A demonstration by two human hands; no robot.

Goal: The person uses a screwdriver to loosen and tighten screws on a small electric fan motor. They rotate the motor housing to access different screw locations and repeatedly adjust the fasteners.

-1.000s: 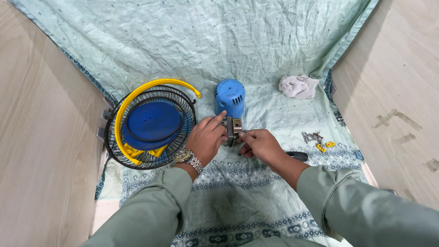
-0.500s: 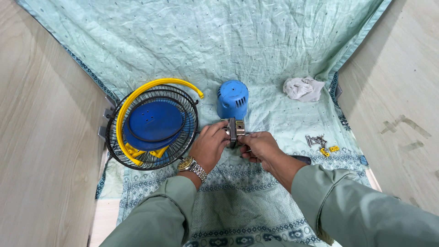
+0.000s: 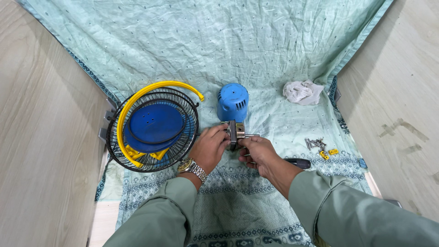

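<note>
both hands grip a small metal motor (image 3: 236,133) just in front of the blue cap (image 3: 232,101): left hand (image 3: 211,147) and right hand (image 3: 259,153) closed on its sides. a black fan guard (image 3: 153,130) lies left, screws (image 3: 315,144) right.

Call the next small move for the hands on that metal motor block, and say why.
Probably keep the left hand bracing the small metal motor while the right hand works its shaft side: both hands already pinch it above the cloth, the shaft sticks out rightward, and the screws and dark-handled screwdriver lie unused beside the right wrist.
</note>
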